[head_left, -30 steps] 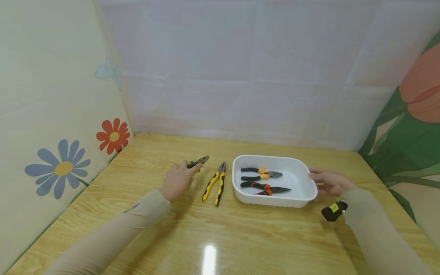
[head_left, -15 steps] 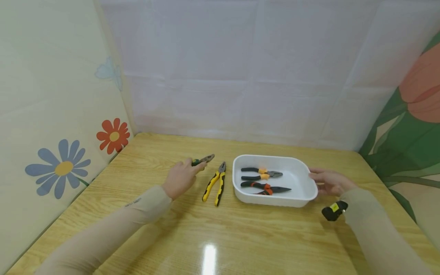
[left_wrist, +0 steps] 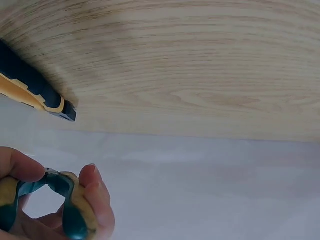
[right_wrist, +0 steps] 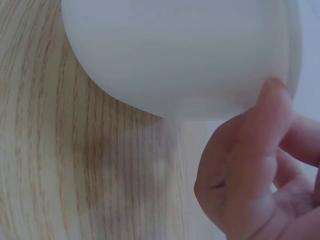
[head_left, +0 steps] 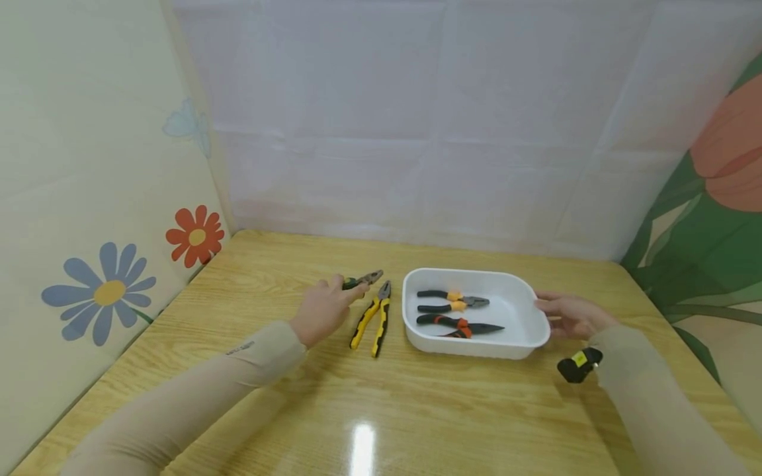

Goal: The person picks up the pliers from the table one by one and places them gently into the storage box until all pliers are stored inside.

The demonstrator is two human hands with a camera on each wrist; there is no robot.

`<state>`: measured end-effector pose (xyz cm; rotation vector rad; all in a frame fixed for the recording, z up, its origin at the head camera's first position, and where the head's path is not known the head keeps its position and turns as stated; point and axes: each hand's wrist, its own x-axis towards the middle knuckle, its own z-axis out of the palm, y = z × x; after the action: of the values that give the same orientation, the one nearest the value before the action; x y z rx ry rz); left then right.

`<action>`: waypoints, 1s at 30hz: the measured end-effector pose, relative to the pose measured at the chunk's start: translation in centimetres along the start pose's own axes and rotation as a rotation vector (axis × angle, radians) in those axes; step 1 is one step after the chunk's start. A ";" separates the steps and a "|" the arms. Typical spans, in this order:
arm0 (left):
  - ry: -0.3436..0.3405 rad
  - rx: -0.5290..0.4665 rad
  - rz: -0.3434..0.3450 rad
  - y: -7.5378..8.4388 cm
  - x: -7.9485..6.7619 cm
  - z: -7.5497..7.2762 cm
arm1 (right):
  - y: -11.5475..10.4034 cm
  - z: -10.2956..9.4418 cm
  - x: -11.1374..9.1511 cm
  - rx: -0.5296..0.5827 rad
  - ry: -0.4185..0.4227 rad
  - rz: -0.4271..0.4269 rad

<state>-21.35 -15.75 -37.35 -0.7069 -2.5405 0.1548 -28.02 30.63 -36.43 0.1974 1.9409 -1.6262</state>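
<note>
Left grip (head_left: 324,309): thumb and fingers curled round the green-and-yellow handles of the slip-jointed or combination-type pliers (head_left: 372,277); in the left wrist view the handles stand apart in the lower left of the frame.
Held pliers: just left of the frame's centre, metal nose pointing to the upper right; whether they touch the surface (head_left: 417,410) cannot be told.
Yellow-and-black pliers (head_left: 384,307): lying near the centre of the frame, nose toward the top, handles spread toward the bottom, just beside the nose of the held pair.
White container (head_left: 470,348): right of centre, resting on the wood-grain surface.
Orange-and-black combination pliers (head_left: 455,296): inside the container, nose to the right.
Red-and-black long-nose pliers (head_left: 462,324): also inside, below the orange pair in the frame, nose to the right, one handle partly hidden by the near wall.
Right grip (head_left: 573,316): fingers touching the container's right end near the rim; whether they pinch it cannot be told.
Left sleeve (head_left: 268,354): a line of small dark lettering, too small to read.
Black wrist device (head_left: 570,371): lower right, at the right cuff, bearing a yellow label (head_left: 579,359) with an unreadable mark.
</note>
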 end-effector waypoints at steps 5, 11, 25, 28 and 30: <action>-0.027 -0.061 0.010 0.5 0.3 -0.1 | 0.0 0.0 -0.1 -0.013 -0.005 -0.006; -0.052 -0.127 0.041 0.9 0.9 -0.6 | -0.1 0.1 -0.1 -0.026 -0.015 -0.015; -0.067 -0.069 0.119 0.8 2.3 -1.4 | -0.1 0.1 -0.2 -0.007 0.007 0.000; -0.071 -0.062 0.139 0.8 2.5 -1.5 | -0.1 0.2 -0.2 -0.010 0.001 -0.006; -0.070 -0.055 0.148 0.9 2.6 -1.5 | -0.1 0.2 -0.2 -0.018 -0.006 -0.011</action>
<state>-22.18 -13.72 -35.15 -0.9271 -2.5664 0.1623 -27.85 30.51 -36.25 0.1747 1.9547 -1.6147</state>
